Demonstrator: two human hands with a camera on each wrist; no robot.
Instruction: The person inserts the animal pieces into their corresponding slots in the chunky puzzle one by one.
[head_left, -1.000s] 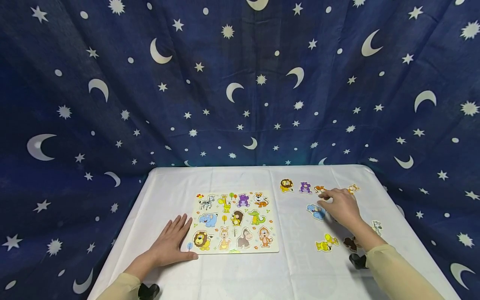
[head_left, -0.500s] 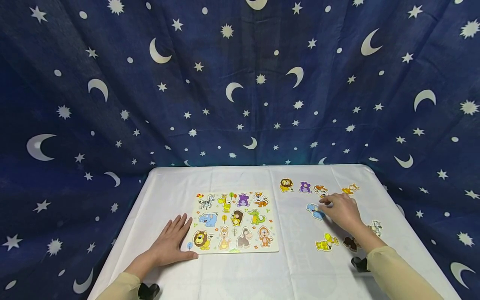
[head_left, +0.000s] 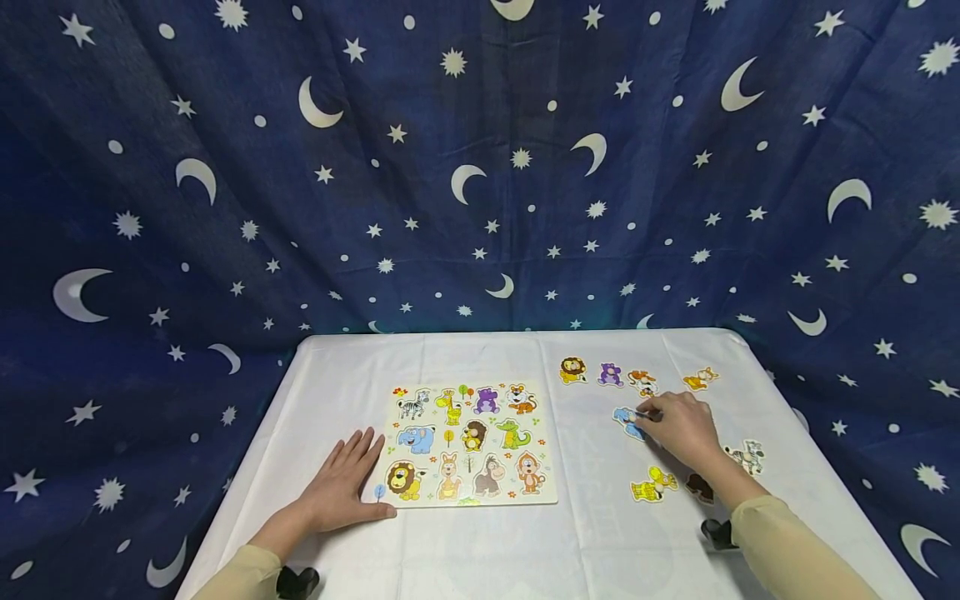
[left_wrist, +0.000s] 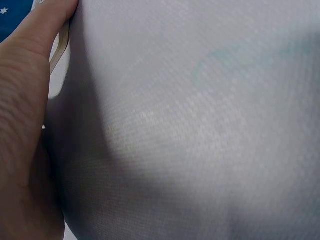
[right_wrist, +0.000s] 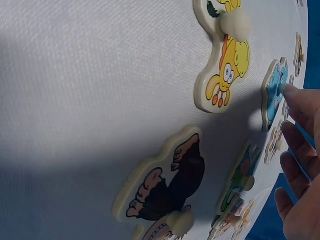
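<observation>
My right hand [head_left: 681, 427] pinches the knob of a blue elephant puzzle piece [head_left: 626, 422], which lies on the white tabletop. In the right wrist view a fingertip meets the knob on the elephant piece [right_wrist: 272, 95], and the other fingers are bent beside it. My left hand [head_left: 341, 483] lies flat at the left edge of the animal puzzle board [head_left: 465, 503], thumb along its lower left corner. Pictures of animals, among them a zebra, a lion and a crocodile, cover the board. The left wrist view shows mostly tablecloth beside the left hand [left_wrist: 30, 100].
Loose knobbed pieces lie about the right hand: lion [head_left: 573, 371], purple hippo [head_left: 611, 375], tiger [head_left: 642, 382], kangaroo [head_left: 701, 379], zebra [head_left: 750, 457], giraffe [head_left: 654, 485] and gorilla [head_left: 699, 488]. A dark blue star-and-moon cloth [head_left: 480, 225] hangs behind the table.
My right hand has come down and nearer from beside the tiger piece onto the elephant piece, uncovering the tiger and kangaroo. The elephant has shifted slightly left. My left hand has not moved.
</observation>
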